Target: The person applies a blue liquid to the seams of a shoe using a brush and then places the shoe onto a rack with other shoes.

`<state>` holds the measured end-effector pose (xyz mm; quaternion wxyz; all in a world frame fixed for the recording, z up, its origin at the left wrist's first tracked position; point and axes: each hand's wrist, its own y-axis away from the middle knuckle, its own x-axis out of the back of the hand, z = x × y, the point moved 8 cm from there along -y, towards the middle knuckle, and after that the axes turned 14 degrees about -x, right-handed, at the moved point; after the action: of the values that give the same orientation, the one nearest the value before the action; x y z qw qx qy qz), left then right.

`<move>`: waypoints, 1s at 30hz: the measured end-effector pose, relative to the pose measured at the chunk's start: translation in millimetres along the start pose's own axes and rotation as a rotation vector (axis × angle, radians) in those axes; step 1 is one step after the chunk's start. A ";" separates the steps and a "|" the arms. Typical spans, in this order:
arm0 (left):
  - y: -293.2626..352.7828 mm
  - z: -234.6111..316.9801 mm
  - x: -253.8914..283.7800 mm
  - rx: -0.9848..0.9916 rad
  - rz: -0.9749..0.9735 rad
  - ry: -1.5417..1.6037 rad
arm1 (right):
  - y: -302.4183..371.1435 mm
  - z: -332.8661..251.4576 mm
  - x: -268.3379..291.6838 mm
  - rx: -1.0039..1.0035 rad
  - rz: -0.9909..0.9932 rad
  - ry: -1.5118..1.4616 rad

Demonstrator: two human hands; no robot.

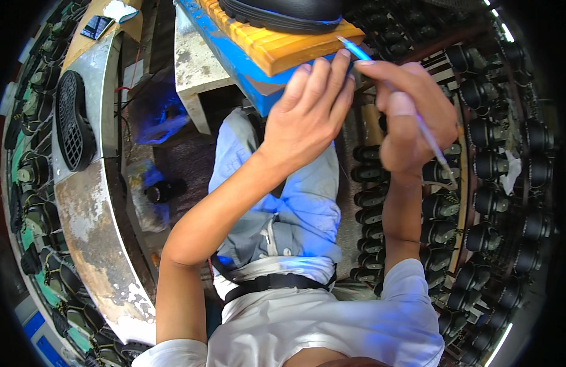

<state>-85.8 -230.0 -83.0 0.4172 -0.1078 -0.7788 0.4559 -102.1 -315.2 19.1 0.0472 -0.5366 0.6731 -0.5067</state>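
Observation:
My right hand (417,116) is closed round a slim pen-like tool (356,50). Its blue front end points up and left to the edge of a ribbed yellow block (295,52), and its pale shaft sticks out behind the hand. A black shoe or boot (283,13) rests sole down on this block, cut off by the top of the view. Beneath the block is a blue stand (252,92). My left hand (310,110) lies at the stand's near edge, fingers stretched out side by side, holding nothing; its fingertips are close to the tool and the right hand.
A loose black sole (75,119) lies on the worn metal bench (93,220) at left, with a phone (96,27) at its far end. Racks of black shoes (485,162) fill the right side, and more shoes (41,214) line the far left. A white table (200,58) stands left of the blue stand.

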 end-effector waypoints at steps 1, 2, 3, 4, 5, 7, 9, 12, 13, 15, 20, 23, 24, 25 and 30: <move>-2.3 7.2 -8.9 -0.058 -0.063 -0.109 | -4.5 -7.9 -5.8 0.080 -0.024 0.057; -4.9 13.7 -19.0 -0.087 -0.055 -0.123 | -8.9 -7.9 -11.8 0.121 -0.033 0.117; -6.5 21.2 -30.5 -0.115 -0.050 -0.140 | -13.6 -7.2 -19.6 0.160 -0.039 0.171; -5.6 28.5 -48.1 -0.113 -0.147 -0.173 | -17.6 -6.7 -28.2 0.181 -0.044 0.210; -5.0 35.6 -60.8 -0.124 -0.113 -0.125 | -22.6 -5.6 -35.0 0.216 -0.046 0.261; -3.1 38.3 -80.8 -0.135 -0.074 -0.064 | -30.7 -1.7 -49.0 0.201 -0.055 0.308; -5.8 30.9 -79.7 -0.110 -0.075 -0.062 | -34.4 5.3 -56.9 0.177 -0.060 0.343; -8.6 27.1 -62.9 -0.095 -0.098 -0.067 | -33.3 3.9 -52.1 0.163 -0.053 0.399; -5.2 25.2 -61.3 -0.112 -0.113 -0.067 | -34.3 2.3 -49.9 0.162 -0.063 0.396; -2.5 25.9 -51.0 -0.125 -0.116 -0.085 | -32.8 -5.5 -38.1 0.152 -0.082 0.414; 10.9 -9.7 5.2 0.007 0.031 0.009 | -28.1 -7.6 -25.6 0.119 -0.094 0.290; 30.7 -47.0 40.4 0.092 0.185 0.226 | -27.7 -10.4 -35.0 0.042 -0.142 0.146; 41.8 -61.9 51.0 0.098 0.234 0.252 | -28.4 -9.1 -42.5 0.058 -0.137 0.020; 52.3 -76.7 60.1 0.101 0.283 0.281 | -29.3 -8.5 -51.7 0.056 -0.139 -0.036; 101.8 -146.4 85.7 0.293 0.483 0.201 | -36.8 -4.7 -106.8 0.192 -0.058 -0.180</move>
<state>-51.8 -35.1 -82.6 0.3826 -0.2730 -0.6114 0.6366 -35.3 -226.7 -3.0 0.1441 -0.5920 0.5988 -0.5198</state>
